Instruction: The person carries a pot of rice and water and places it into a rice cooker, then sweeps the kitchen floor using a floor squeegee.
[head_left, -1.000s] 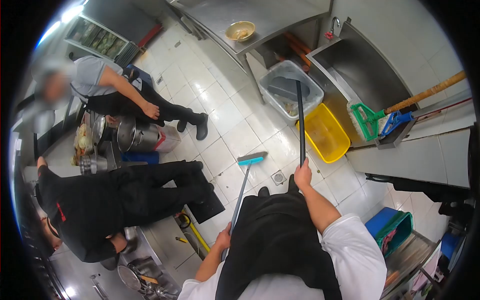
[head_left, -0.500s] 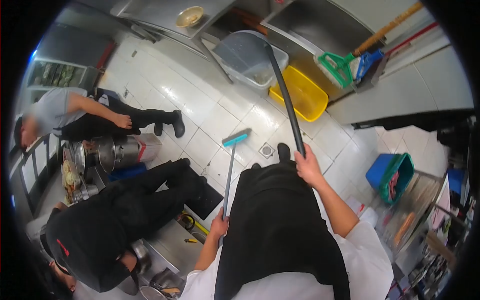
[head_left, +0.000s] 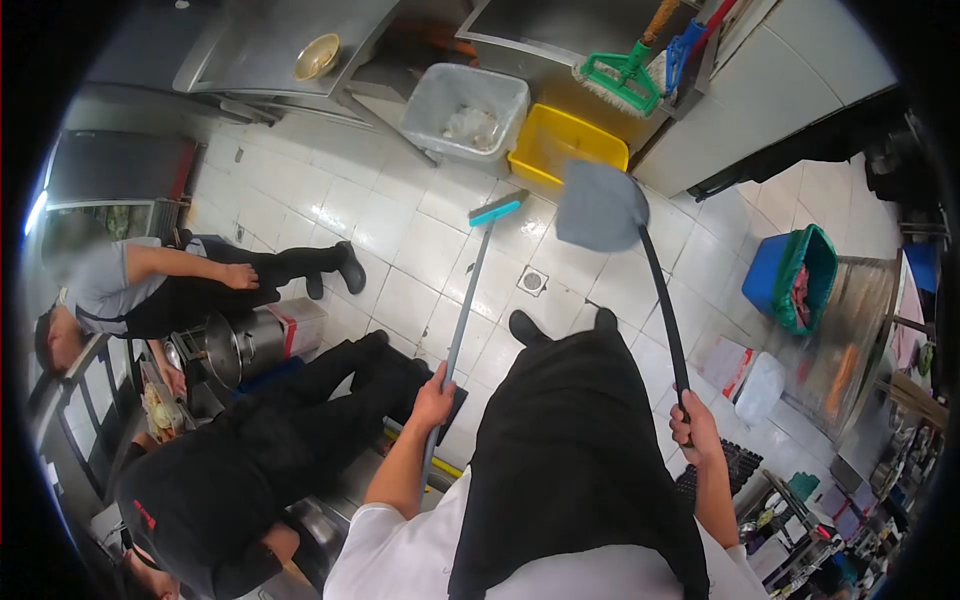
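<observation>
My left hand [head_left: 433,396] is closed around the grey handle of a broom. The blue broom head [head_left: 496,212] with dark bristles is low over the white tiled floor [head_left: 400,235], beyond a round drain [head_left: 532,281]. On the other side, my right hand [head_left: 694,426] grips the black handle of a grey dustpan [head_left: 600,206]. The dustpan is in front of the yellow tub [head_left: 553,143] and overlaps its corner in view. Beside the tub is a translucent bin [head_left: 465,150] with pale waste inside.
Two people, one in a grey shirt [head_left: 105,285] and one in black [head_left: 205,500], are at the left. A steel table with a bowl [head_left: 317,58] is at the top left. A green mop holder [head_left: 625,80] hangs near the sink; a blue bin [head_left: 765,271] is right.
The dustpan has come out of the translucent bin and swung right, over the floor. My right hand has moved right and down. The broom head has moved toward the bins.
</observation>
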